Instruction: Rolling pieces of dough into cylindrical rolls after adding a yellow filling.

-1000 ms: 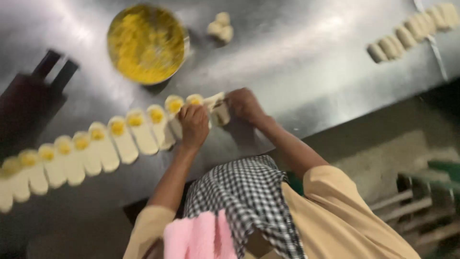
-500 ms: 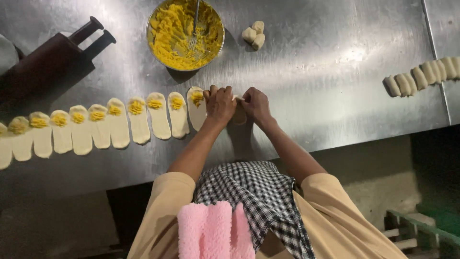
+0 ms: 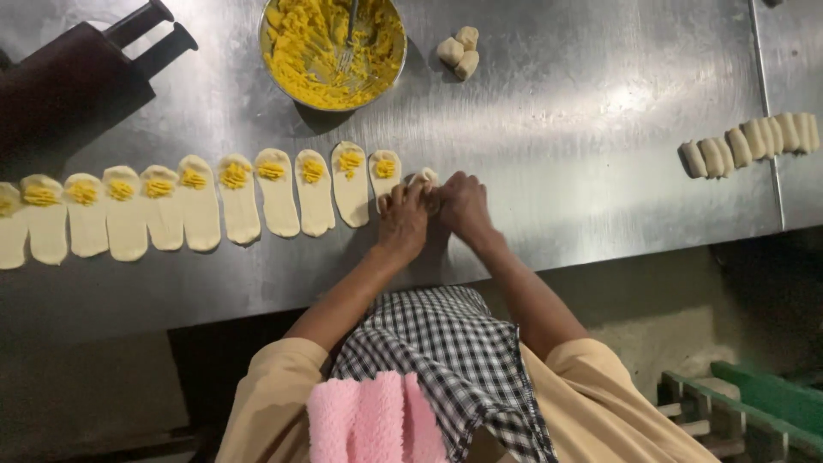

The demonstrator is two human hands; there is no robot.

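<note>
A row of several flat oval dough strips (image 3: pixel 238 201), each with a dab of yellow filling at its far end, lies across the steel table (image 3: pixel 600 146). At the row's right end my left hand (image 3: pixel 403 220) and my right hand (image 3: pixel 460 206) press together on one strip of dough (image 3: pixel 423 177), of which only the far tip shows between the fingers. The neighbouring strip (image 3: pixel 385 171) lies just left of my left hand. A steel bowl of yellow filling (image 3: pixel 333 47) with a fork in it stands farther back.
Three small dough lumps (image 3: pixel 459 51) sit right of the bowl. Several rolled dough pieces (image 3: pixel 750 141) line up at the far right. A dark rolling pin (image 3: pixel 77 73) lies at the back left. The table's near edge runs just below my forearms; green frame (image 3: pixel 754 399) at lower right.
The view has shifted and steadied over the table. My hands stay together on the same piece of dough at the row's right end, with less of that strip showing now.
</note>
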